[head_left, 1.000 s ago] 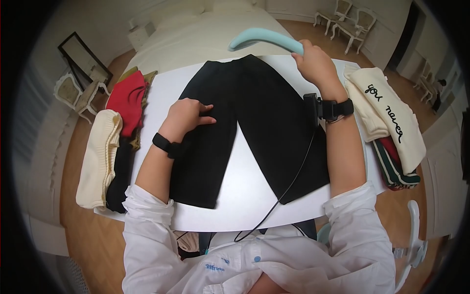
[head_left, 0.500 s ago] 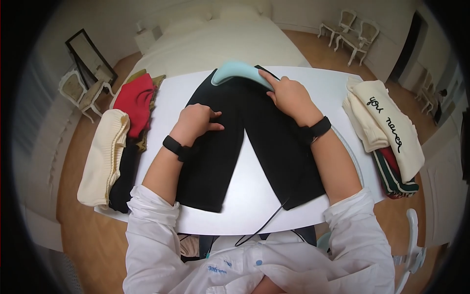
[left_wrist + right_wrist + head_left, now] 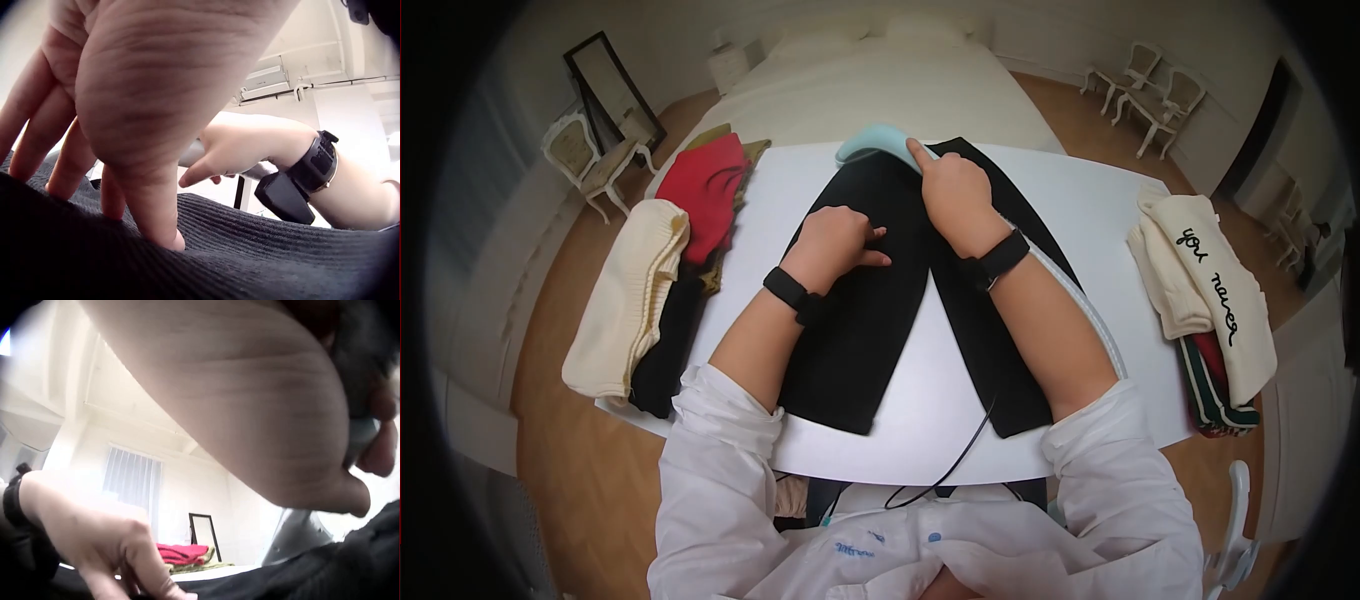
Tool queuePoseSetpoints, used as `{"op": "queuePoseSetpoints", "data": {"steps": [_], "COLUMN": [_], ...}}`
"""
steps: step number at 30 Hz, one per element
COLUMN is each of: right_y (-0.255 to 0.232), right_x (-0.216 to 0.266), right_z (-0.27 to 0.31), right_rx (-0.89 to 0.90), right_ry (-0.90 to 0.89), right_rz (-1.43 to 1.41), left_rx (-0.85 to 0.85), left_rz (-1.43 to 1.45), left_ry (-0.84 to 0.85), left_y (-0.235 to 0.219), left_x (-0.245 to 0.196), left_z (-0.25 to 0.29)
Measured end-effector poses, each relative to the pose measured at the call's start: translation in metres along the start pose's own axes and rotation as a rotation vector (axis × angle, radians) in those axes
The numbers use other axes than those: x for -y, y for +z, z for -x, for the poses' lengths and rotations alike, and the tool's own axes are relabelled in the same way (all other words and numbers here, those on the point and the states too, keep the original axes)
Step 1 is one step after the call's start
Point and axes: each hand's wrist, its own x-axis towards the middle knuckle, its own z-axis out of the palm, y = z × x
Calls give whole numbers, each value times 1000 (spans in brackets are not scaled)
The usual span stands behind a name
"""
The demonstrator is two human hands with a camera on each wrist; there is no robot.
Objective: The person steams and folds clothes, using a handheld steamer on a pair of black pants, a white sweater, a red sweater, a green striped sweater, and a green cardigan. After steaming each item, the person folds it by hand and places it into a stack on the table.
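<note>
Black trousers [image 3: 855, 340] lie spread on the white table, waist away from me and legs parted toward me. Their fabric looks ribbed in the left wrist view. My right hand [image 3: 960, 205] grips the handle of a light-blue garment steamer [image 3: 868, 143], index finger stretched along it. The steamer's curved head overlaps the left part of the waist, which it hides; its hose [image 3: 1090, 305] runs back beside my right forearm. My left hand [image 3: 832, 242] rests fingertips and thumb on the left thigh of the trousers, fingers spread in the left wrist view [image 3: 69, 144].
At the left table edge lie folded clothes: a cream knit [image 3: 625, 300], a red garment [image 3: 703, 190] and a black one [image 3: 668, 350]. A cream garment with lettering [image 3: 1215, 290] tops the right pile. A bed [image 3: 880, 90] stands beyond the table. A cable [image 3: 960, 465] hangs near my front.
My right hand has brought the steamer from beyond the right of the waist down and leftward over it. My left hand stays on the left thigh. The head view has shifted slightly.
</note>
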Motion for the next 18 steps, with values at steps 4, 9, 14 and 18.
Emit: {"op": "queuePoseSetpoints", "data": {"steps": [4,9,14,18], "right_y": [-12,-70,-106,-94], "right_x": [-18,-51,-66,-60], "right_z": [-6,-3,11,17], "right_rx": [15,-56,21,-102], "right_ry": [-38,-79,-111,-278], "right_rz": [-26,-60,-67,-131], "left_rx": [34,39,65,62], "left_rz": [24,59,102,83], "left_ry": [-10,-21,-34,-52], "left_y": [-1,-3,-8,-7], "left_x": [-2,-1,-3,-4], "left_z": [0,0,1,2]}}
